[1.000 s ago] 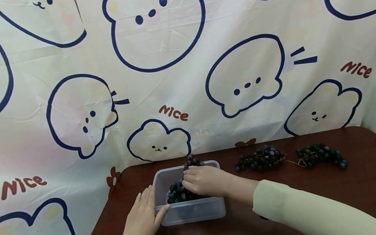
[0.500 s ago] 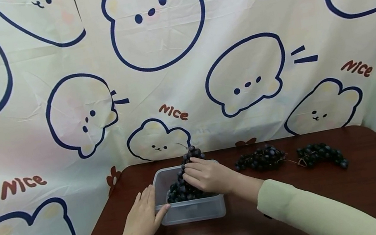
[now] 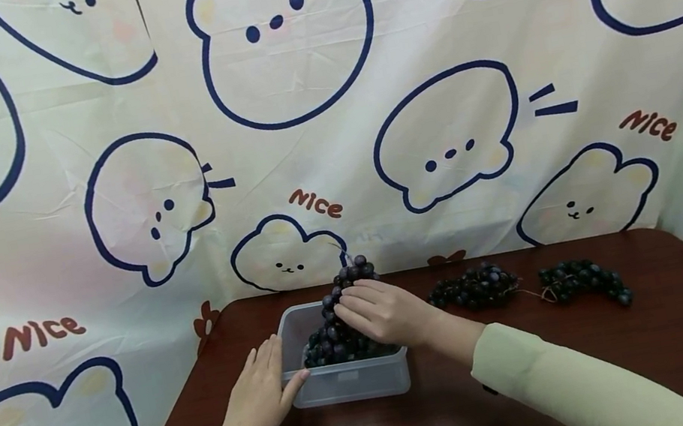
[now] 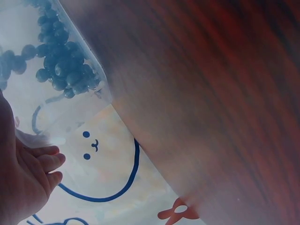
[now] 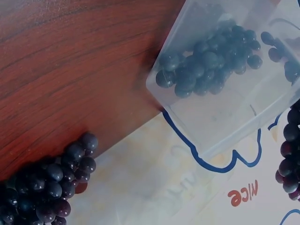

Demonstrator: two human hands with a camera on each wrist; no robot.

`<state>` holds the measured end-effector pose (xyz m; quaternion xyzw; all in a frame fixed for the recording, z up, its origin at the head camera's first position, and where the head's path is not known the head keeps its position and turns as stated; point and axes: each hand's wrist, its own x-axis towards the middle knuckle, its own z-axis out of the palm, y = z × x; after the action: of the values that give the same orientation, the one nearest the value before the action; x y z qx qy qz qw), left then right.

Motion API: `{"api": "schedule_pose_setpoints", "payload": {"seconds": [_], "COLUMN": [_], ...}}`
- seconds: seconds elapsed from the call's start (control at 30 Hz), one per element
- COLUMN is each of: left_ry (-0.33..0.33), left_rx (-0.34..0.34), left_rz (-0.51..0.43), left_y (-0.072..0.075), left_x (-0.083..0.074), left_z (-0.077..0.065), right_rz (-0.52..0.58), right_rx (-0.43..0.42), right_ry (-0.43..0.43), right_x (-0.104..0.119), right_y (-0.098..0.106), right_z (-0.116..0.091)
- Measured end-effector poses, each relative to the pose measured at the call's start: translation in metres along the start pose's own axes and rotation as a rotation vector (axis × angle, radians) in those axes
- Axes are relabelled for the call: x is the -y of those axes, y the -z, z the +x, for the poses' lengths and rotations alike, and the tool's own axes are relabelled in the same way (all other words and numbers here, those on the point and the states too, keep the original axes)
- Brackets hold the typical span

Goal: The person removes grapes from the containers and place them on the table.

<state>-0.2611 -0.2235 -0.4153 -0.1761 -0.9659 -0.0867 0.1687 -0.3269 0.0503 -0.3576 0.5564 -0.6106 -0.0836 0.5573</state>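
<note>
A clear plastic container [image 3: 351, 385] stands on the table with dark grapes [image 3: 324, 349] inside, seen through its wall in both wrist views. My left hand [image 3: 262, 394] rests against its left side, fingers straight and thumb along the front rim; its fingers [image 4: 51, 161] also show in the left wrist view. Over the container, my right hand [image 3: 390, 313] holds a bunch of dark grapes [image 3: 358, 269] upright, its stem pointing up. Where that bunch ends below is unclear against the other grapes. At the right wrist view's edge hangs part of a grape bunch [image 5: 291, 154].
Right of the container, two more grape bunches lie on the brown table: a nearer one [image 3: 474, 288] and one farther right [image 3: 583, 282], with a thin stem between them. A printed cloth [image 3: 358, 149] hangs behind and beside the table.
My right hand has risen slightly and shifted right, and the grape bunch in it now stands higher above the container's rim. The left hand has stayed in place.
</note>
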Motion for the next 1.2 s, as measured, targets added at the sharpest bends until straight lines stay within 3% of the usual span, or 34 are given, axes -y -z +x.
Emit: {"api": "schedule_pose_setpoints", "payload": {"seconds": [1.2], "left_ry": [-0.013], "left_rx": [-0.002], "left_rz": [-0.013], "left_y": [0.002], "left_x": [0.001], "left_z": [-0.001], "right_rz": [-0.066], "right_rx": [-0.140], "right_ry": [-0.148], "right_x": [-0.032], "right_y": [0.033], "right_z": [-0.013]}}
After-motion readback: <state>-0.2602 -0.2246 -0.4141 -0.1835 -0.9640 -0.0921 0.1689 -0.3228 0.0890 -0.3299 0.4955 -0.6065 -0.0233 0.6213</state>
